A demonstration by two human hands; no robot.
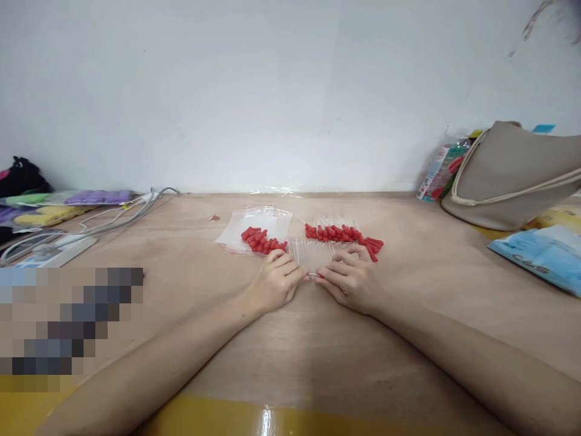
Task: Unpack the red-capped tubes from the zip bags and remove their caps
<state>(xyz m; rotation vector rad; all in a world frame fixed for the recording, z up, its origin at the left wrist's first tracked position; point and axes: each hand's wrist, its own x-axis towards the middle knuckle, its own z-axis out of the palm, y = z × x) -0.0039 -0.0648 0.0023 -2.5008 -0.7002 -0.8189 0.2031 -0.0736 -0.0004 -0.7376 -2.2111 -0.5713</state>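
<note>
My left hand [278, 280] and my right hand [350, 280] rest on the table, fingers curled and pinching the near edge of a clear, thinly ribbed plastic piece [313, 254]. Whether it is a bag or a row of fine clear sticks I cannot tell. Just beyond my right hand lies a row of small red pieces [338, 233], with thin clear strands fanning out behind them. Another cluster of red pieces [261, 241] sits past my left hand, on a stack of clear plastic bags [231, 233]. My fingers partly hide the ribbed piece.
A power strip [68, 251] with grey cables lies at the left, near colourful packets [97, 197]. On the right stand a plastic bottle [442, 169] and a beige bag [512, 175], with a blue packet [538, 254] in front. A white wall [281, 97] closes the table's back.
</note>
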